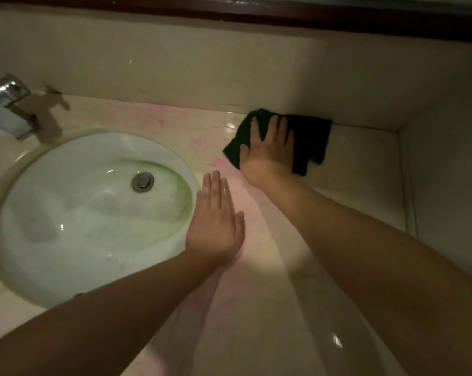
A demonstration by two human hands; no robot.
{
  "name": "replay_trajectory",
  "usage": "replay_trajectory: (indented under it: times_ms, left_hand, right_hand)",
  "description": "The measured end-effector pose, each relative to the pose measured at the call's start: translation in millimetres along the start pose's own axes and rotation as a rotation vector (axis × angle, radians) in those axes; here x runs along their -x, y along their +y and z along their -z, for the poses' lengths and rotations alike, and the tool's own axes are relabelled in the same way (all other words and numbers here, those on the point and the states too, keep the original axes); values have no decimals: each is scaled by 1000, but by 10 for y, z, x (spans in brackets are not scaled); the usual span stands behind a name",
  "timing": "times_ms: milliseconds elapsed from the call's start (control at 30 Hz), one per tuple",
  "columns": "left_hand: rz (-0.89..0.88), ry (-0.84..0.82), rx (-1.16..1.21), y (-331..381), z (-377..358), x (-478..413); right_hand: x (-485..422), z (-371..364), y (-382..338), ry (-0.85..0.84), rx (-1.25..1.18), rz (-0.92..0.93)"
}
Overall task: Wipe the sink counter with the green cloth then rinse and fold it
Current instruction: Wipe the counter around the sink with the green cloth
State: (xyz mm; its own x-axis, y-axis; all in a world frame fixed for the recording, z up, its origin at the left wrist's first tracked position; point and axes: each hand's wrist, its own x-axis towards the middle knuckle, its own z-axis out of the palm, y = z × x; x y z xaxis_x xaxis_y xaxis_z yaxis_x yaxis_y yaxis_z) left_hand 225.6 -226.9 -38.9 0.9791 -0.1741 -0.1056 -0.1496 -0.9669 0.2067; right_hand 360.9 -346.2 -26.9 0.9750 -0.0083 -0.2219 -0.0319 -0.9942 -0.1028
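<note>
A dark green cloth (pixel 310 139) lies spread on the pale stone counter (pixel 359 169), at the back right near the wall. My right hand (pixel 268 150) presses flat on the cloth with straight fingers, covering its left half. Flat on the counter lies my left hand (pixel 215 221), fingers straight and wet, right beside the rim of the white oval sink (pixel 66 213). Pink smears mark the counter between the sink and the cloth.
A chrome tap (pixel 7 107) stands at the back left of the sink. The drain plug (pixel 143 181) sits in the basin amid greenish staining. A backsplash wall runs behind the counter, and a side wall (pixel 446 185) closes it off on the right.
</note>
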Motion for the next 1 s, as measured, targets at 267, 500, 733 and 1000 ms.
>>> replay_trajectory:
  times_ms: [267, 500, 733, 1000]
  left_hand:
    - [-8, -39, -23, 8, 95, 10]
    - [-31, -9, -22, -3, 64, 50]
    - [-33, 7, 57, -13, -29, 26]
    - [-50, 229, 248, 483, 469, -264]
  right_hand:
    - [1775, -288, 197, 2, -3, 96]
    - [1940, -305, 273, -18, 43, 17]
    - [483, -63, 278, 2, 9, -100]
    - [1230, 85, 539, 107, -448, 104]
